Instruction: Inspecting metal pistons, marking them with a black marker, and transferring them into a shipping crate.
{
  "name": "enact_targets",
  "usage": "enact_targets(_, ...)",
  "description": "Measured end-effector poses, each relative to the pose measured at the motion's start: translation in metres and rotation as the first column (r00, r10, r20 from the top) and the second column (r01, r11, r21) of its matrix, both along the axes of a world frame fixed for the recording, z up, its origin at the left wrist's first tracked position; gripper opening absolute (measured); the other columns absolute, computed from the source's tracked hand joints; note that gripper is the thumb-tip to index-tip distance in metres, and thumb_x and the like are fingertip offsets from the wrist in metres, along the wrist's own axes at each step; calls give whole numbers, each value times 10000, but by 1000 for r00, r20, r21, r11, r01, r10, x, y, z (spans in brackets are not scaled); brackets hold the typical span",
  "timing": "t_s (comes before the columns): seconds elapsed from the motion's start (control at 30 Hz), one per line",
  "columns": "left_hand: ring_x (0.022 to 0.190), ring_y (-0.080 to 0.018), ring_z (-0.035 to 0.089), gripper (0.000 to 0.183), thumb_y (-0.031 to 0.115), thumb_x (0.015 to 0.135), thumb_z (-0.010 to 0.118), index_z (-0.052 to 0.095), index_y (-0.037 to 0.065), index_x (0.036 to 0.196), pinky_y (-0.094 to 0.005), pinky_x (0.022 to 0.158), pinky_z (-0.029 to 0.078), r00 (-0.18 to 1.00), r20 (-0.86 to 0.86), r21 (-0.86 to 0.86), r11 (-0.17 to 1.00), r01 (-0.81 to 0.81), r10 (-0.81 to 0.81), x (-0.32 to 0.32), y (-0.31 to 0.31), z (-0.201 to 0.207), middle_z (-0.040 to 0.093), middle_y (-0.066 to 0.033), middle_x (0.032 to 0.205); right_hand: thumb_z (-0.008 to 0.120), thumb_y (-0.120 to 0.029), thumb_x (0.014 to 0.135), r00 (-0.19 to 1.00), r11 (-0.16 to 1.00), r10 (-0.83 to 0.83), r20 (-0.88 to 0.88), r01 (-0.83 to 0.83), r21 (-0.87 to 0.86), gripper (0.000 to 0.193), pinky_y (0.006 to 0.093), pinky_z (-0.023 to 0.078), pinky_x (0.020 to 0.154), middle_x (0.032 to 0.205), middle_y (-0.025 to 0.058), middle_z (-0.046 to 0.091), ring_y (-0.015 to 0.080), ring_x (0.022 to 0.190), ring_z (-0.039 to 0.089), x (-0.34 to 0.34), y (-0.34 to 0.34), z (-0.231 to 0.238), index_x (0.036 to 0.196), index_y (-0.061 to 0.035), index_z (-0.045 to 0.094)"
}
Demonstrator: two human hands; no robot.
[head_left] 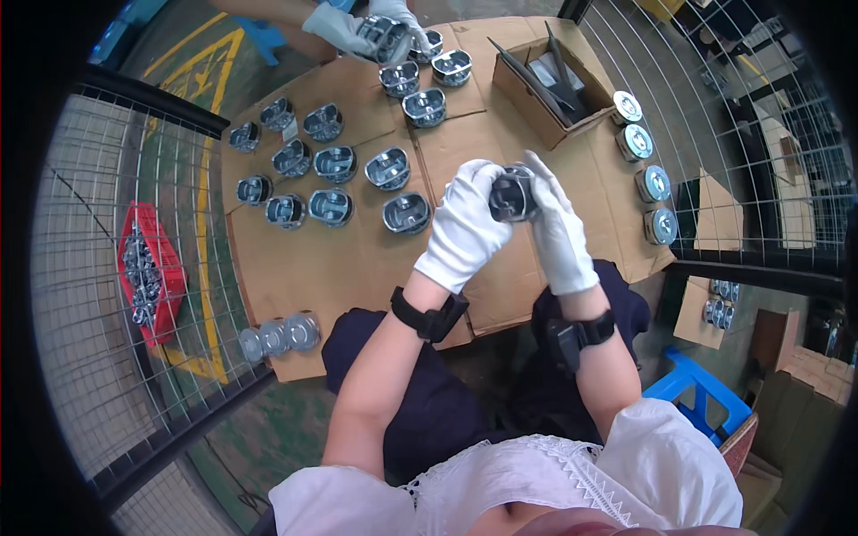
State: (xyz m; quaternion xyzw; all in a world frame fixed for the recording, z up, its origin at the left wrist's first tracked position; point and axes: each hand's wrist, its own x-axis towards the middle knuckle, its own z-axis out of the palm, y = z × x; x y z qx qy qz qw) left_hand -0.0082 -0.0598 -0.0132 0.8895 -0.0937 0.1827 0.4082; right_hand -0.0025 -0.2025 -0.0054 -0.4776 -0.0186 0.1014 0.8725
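Both of my hands wear white gloves and hold one dark grey metal piston (513, 195) between them, above the cardboard-covered table (500, 268). My left hand (466, 219) wraps the piston's left side. Against its right side lies my right hand (559, 223), with the fingers pointing away from me. Closest to my left hand on the table is a silver piston (407, 213), and another piston (388, 169) sits just beyond it. Several more pistons (335, 164) stand in loose rows to the left.
Across the table a co-worker's gloved hands (335, 29) hold a piston (382, 37). An open cardboard box (527, 94) with dark pieces stands at the far right. Several pistons (655, 184) line the right edge; others (274, 336) sit at the near left corner. Wire mesh (107, 214) flanks the table.
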Motion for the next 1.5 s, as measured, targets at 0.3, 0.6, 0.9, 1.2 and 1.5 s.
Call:
enact_targets(0.3, 1009, -323, 605, 400, 168, 718, 656, 612, 86, 1107, -427, 882, 449, 938, -188, 525, 837, -153, 290, 82, 33, -32, 633, -167, 1056, 716, -142, 851, 935, 472, -306, 180, 314, -824, 633, 310, 438, 983, 1383, 152, 505, 217, 1218, 520, 9, -173, -26, 1417, -48, 449)
enact_targets(0.6, 1055, -328, 586, 473, 250, 782, 665, 557, 95, 1215, -446, 951, 388, 885, -337, 598, 799, -61, 320, 85, 51, -59, 600, -150, 1171, 793, -430, 707, 887, -220, -372, 274, 202, -954, 932, 417, 449, 990, 1285, 253, 529, 378, 1183, 529, 5, -264, -77, 1433, -19, 377)
enact_targets(0.9, 1071, -334, 592, 568, 359, 801, 746, 583, -6, 1204, -410, 936, 472, 885, -465, -167, 983, -81, -6, 14, -14, 7, 606, -218, 1169, 841, -450, 641, 823, -107, -530, 204, 174, -979, 1065, 392, 500, 925, 1273, 251, 553, 365, 1133, 589, 31, -260, -89, 1439, 22, 317)
enact_targets(1.2, 1180, -238, 555, 602, 290, 932, 654, 383, -5, 1380, -392, 1031, 445, 413, -194, -940, 48, -338, -890, -23, -27, 3, 497, -114, 1324, 789, -105, 623, 877, 327, 444, 185, 34, -944, 1019, 366, 447, 1006, 1240, 149, 570, 270, 1163, 579, -4, -109, 90, 1504, -88, 277)
enact_targets(1.5, 1140, -204, 583, 399, 187, 948, 598, 484, -1, 1281, -388, 1028, 459, 552, -179, -971, 54, -234, -815, -11, 18, 25, 593, -88, 1230, 766, -154, 743, 878, 492, 378, 293, 77, -867, 877, 394, 433, 1003, 1294, 128, 532, 281, 1194, 540, -6, -32, 86, 1488, -91, 307)
